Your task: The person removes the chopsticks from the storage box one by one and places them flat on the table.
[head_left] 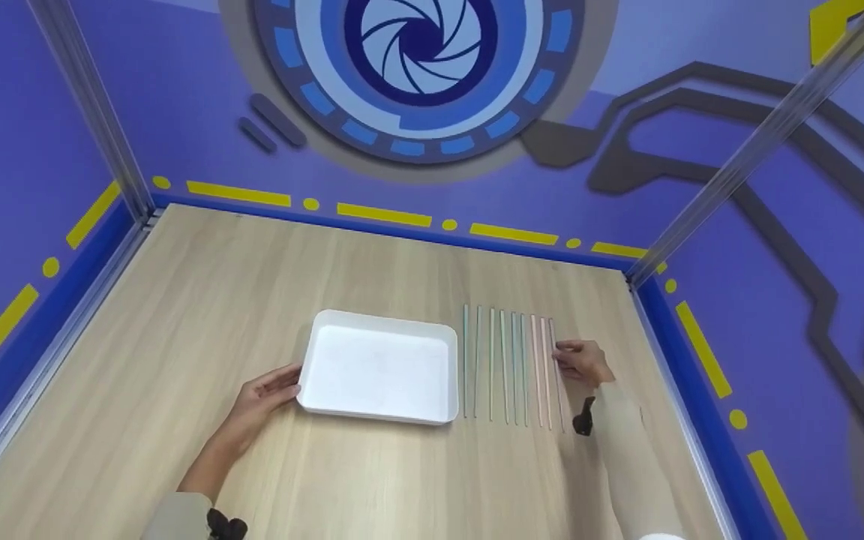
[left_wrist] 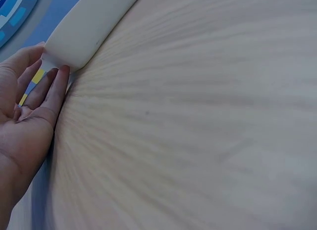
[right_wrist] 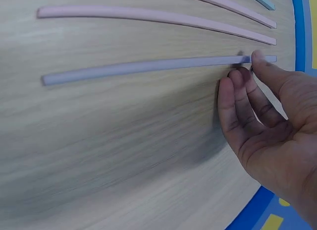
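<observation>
A white rectangular tray [head_left: 379,415] lies on the wooden table, its inside bare. At the tray's left side is my left hand [head_left: 263,401]; in the left wrist view the hand [left_wrist: 29,106] touches the tray's corner [left_wrist: 74,41] with fairly straight fingers. To the right of the tray, several thin pastel sticks lie side by side, among them a teal stick [head_left: 465,360] and a pink stick [head_left: 534,367]. My right hand [head_left: 583,361] pinches the outermost purple stick [right_wrist: 133,67] near its far end, between thumb and fingertips [right_wrist: 257,56].
The wooden table [head_left: 214,285] is bordered by a printed blue-purple wall [head_left: 199,112] at the back and both sides. Metal posts [head_left: 91,97] stand at the back corners. Dark straps show at both sleeves [head_left: 619,435].
</observation>
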A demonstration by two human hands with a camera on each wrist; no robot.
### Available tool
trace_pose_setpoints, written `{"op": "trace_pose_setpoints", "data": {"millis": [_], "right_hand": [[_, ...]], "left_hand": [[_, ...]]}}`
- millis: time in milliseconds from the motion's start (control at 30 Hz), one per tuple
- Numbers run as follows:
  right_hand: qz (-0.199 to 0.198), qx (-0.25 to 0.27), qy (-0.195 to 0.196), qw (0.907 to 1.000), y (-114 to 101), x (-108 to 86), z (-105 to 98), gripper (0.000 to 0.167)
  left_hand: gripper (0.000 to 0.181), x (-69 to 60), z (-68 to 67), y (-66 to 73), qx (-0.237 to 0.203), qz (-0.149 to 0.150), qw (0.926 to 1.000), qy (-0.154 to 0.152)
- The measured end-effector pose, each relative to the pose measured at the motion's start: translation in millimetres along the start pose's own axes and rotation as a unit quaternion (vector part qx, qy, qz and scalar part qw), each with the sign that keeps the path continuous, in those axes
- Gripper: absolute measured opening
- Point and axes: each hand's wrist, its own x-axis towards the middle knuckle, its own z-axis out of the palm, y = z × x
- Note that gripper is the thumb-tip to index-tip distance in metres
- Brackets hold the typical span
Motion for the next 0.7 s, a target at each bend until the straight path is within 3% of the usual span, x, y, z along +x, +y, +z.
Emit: {"op": "trace_pose_setpoints", "data": {"millis": [167, 333, 567, 700], "right_hand": [[0.01, -0.043, 0.004, 0.999, 3, -0.7, -3, 0.043], [-0.003, -0.081, 0.007, 0.9967, -4, -3.6, -10, 0.041], [-0.056, -0.206, 0.05, 0.9756, -16, -8.0, -11, 0.047], [-0.072, -0.226, 0.042, 0.9706, -23, -4.0, -8, 0.053]], "left_hand": [[0.062, 3.9, 1.6, 2.1, 0.012, -0.003, 0.9999, -0.001], [0.062, 11.0, 4.5, 6.6, 0.016, 0.003, 0.9999, -0.005], [0.061, 17.6, 10.1, 8.5, 0.003, 0.005, 1.0, -0.006], [0.06, 20.6, 11.3, 8.8, -0.005, 0.002, 1.0, -0.002]]}}
